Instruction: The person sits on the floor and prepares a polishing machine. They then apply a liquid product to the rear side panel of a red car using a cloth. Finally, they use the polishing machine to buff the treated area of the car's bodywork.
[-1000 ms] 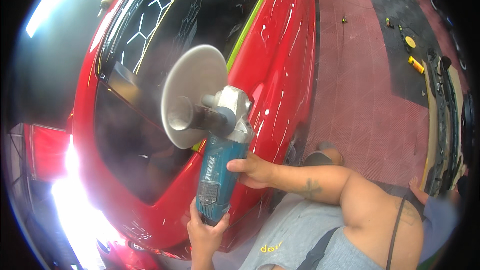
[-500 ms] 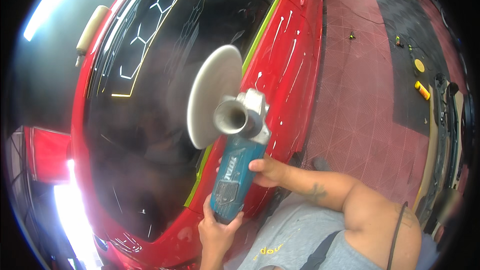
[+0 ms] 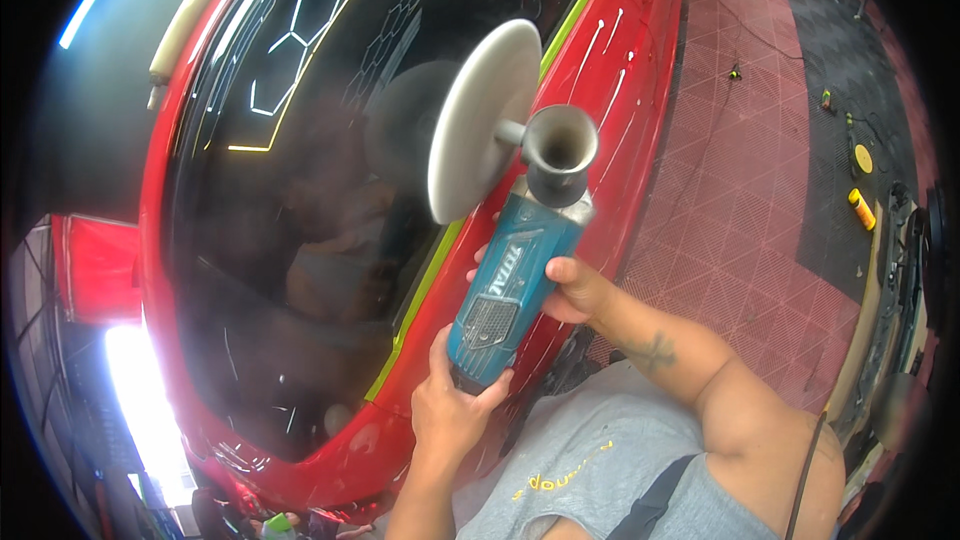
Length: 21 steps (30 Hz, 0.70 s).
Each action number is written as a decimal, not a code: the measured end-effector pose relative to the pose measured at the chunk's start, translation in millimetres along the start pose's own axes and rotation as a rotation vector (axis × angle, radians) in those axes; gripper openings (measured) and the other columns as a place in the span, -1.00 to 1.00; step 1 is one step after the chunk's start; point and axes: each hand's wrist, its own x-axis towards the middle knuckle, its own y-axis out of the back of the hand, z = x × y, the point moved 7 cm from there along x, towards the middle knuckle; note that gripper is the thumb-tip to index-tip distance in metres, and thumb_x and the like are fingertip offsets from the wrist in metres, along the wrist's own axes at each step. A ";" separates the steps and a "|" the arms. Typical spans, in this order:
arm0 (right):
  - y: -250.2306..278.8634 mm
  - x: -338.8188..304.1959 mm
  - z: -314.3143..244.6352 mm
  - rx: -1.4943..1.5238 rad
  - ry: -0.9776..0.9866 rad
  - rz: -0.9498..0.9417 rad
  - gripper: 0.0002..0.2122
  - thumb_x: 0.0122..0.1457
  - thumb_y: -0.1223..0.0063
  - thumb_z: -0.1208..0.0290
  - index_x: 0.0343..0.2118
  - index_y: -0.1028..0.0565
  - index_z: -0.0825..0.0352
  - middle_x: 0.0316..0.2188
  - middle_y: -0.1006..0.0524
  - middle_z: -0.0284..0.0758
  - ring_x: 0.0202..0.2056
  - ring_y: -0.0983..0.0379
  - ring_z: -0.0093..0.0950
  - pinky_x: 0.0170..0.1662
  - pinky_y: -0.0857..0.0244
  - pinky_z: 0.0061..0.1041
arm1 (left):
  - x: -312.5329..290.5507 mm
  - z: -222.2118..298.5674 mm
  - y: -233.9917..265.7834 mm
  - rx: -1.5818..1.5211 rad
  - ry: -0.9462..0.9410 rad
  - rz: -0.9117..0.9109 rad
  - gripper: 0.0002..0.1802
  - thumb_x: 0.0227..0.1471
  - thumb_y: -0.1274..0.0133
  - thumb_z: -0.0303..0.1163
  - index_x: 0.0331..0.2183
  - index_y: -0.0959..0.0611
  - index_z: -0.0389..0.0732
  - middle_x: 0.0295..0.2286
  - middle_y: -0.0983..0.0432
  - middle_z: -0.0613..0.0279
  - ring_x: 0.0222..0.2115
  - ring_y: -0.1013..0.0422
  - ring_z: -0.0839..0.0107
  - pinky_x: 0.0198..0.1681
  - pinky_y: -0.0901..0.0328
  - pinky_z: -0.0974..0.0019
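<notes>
Both hands hold a teal electric polisher point(image 3: 515, 260) with a round white pad point(image 3: 475, 130) on its front, tilted nearly upright. My left hand point(image 3: 450, 405) is closed around the rear end of the body. Higher up, my right hand point(image 3: 575, 290) wraps the body, its thumb on top and some fingers hidden underneath. A flared grey collar point(image 3: 558, 145) sticks up from the tool's head. Beneath lies a red car with a dark glass panel point(image 3: 290, 270) and a shiny red side point(image 3: 610, 90). The pad's reflection shows in the glass, apart from the pad.
Green masking tape point(image 3: 432, 275) runs along the glass edge. White streaks point(image 3: 590, 50) mark the red paint. Red floor tiles point(image 3: 740, 170) lie to the right, with a yellow-orange bottle point(image 3: 861, 210), a yellow round pad point(image 3: 863, 159) and a cord. A dark cord point(image 3: 805, 470) hangs over my right shoulder.
The polisher has moved up and to the right in the view, and its head has turned so the pad shows more edge-on. Both hands keep their hold. The view has shifted slightly.
</notes>
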 end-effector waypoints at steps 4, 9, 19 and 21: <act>-17.8 -13.2 44.7 0.028 -0.045 -0.013 -0.10 0.04 -0.52 0.03 0.38 -0.25 0.24 0.22 -0.49 -0.08 0.31 -0.42 -0.03 0.38 -0.34 0.13 | -32.6 -31.2 14.7 0.021 0.019 0.012 -0.04 -0.07 -0.50 -0.30 0.28 -0.37 -0.28 -0.13 -0.74 -0.13 -0.12 -0.71 0.08 -0.03 -0.53 0.13; -52.4 -34.2 117.0 0.067 -0.103 -0.071 -0.19 0.10 -0.50 0.10 0.35 -0.31 0.30 0.24 -0.48 -0.11 0.35 -0.39 -0.14 0.42 -0.29 0.00 | -85.5 -82.5 41.0 -0.007 0.002 0.053 -0.03 -0.11 -0.50 -0.34 0.27 -0.38 -0.27 -0.17 -0.74 -0.11 -0.15 -0.72 0.11 -0.04 -0.54 0.13; -125.6 -70.4 236.6 0.147 -0.197 -0.180 -0.36 0.20 -0.44 0.30 0.29 -0.35 0.27 0.11 -0.54 -0.32 0.17 -0.48 -0.44 0.30 -0.36 -0.24 | -186.7 -194.6 78.4 -0.085 0.074 0.120 -0.03 -0.15 -0.53 -0.31 0.25 -0.40 -0.25 -0.21 -0.75 -0.01 -0.20 -0.73 0.17 -0.07 -0.55 0.17; -128.5 -73.2 244.1 0.141 -0.207 -0.199 -0.35 0.20 -0.45 0.26 0.29 -0.34 0.27 0.11 -0.53 -0.32 0.18 -0.47 -0.44 0.31 -0.36 -0.26 | -190.5 -200.4 78.1 -0.092 0.068 0.107 -0.03 -0.15 -0.52 -0.31 0.25 -0.40 -0.26 -0.20 -0.75 -0.02 -0.19 -0.73 0.17 -0.06 -0.55 0.17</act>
